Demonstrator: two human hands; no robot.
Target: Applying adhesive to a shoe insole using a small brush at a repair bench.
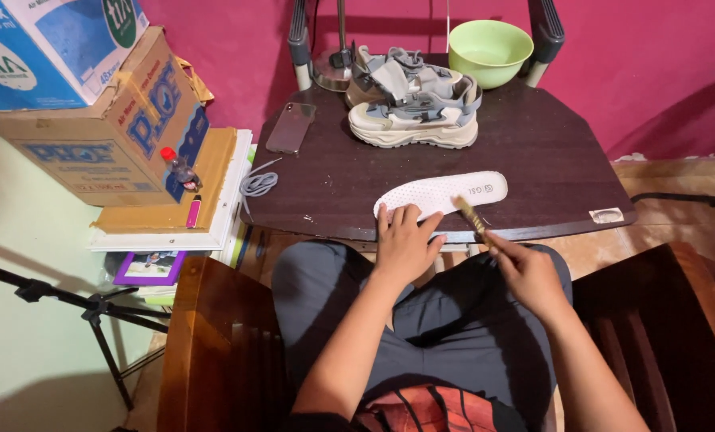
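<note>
A white shoe insole lies near the front edge of a dark wooden table. My left hand rests flat on the insole's near end, fingers spread. My right hand grips a small brush whose bristle end touches the insole's middle edge. Behind the insole stands a pair of grey and cream sneakers, laces removed.
A green bowl sits at the table's back, a phone at its left, grey laces hanging off the left edge. Stacked cardboard boxes stand left. Wooden chairs flank my lap; a tripod leg is lower left.
</note>
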